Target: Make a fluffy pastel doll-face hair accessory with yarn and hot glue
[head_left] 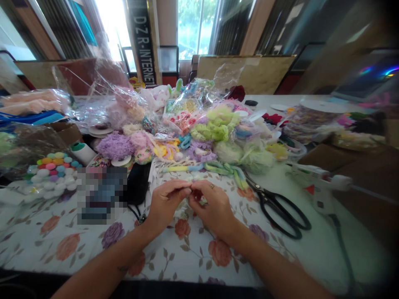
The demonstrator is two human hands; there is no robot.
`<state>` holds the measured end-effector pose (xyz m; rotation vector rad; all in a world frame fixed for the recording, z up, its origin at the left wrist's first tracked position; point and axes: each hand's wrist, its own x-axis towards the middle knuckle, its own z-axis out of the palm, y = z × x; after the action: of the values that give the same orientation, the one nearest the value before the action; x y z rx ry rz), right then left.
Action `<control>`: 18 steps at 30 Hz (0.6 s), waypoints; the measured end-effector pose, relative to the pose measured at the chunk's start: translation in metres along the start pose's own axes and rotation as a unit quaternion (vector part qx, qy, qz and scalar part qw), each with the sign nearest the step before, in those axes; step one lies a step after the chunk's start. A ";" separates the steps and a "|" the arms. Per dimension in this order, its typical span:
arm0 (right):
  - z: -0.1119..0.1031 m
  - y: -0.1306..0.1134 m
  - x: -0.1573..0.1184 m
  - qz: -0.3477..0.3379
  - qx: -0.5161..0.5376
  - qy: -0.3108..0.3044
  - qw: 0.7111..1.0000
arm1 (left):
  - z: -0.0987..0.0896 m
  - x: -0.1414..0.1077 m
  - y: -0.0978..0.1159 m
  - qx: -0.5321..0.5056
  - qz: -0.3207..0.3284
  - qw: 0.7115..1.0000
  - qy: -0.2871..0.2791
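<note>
My left hand [168,203] and my right hand [213,206] meet over the flowered cloth [168,253] near the middle. Fingers and thumbs of both hands are pinched together, tips almost touching. Something small and pale, partly sheer, shows between and below them; I cannot make out what it is. Just beyond the fingertips lies a fuzzy stick chain in yellow, blue and green [218,167]. Black scissors [280,207] rest open-handled to the right of my right hand. A black phone-like object [137,184] is left of my left hand.
A heap of yarn, ribbons and plastic bags spreads across the back, with a purple fluffy bundle [115,145]. Coloured pompoms [54,170] are at the left. A white glue gun [322,187] with a dark cord lies at the right, near a brown box [352,166].
</note>
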<state>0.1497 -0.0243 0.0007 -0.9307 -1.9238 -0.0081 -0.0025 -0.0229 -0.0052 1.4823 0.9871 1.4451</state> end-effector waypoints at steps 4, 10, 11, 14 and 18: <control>-0.001 0.000 0.000 0.031 0.036 -0.018 0.999 | 0.000 0.002 0.000 -0.062 -0.096 0.993 0.012; -0.002 0.001 0.001 0.074 0.096 -0.019 0.992 | -0.003 0.006 0.000 -0.100 -0.124 0.987 0.007; -0.002 0.001 0.001 0.090 0.109 -0.025 0.990 | -0.003 0.006 0.000 -0.101 -0.121 0.987 0.012; -0.003 0.002 0.001 0.142 0.148 -0.047 0.978 | -0.004 0.006 -0.001 -0.103 -0.114 0.988 0.022; 0.000 0.004 -0.001 0.169 0.162 -0.047 0.971 | -0.004 0.005 -0.005 -0.130 -0.131 0.983 0.023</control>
<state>0.1525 -0.0225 -0.0011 -1.0336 -1.7584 0.5444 -0.0059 -0.0161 -0.0075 1.0923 0.9418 1.3635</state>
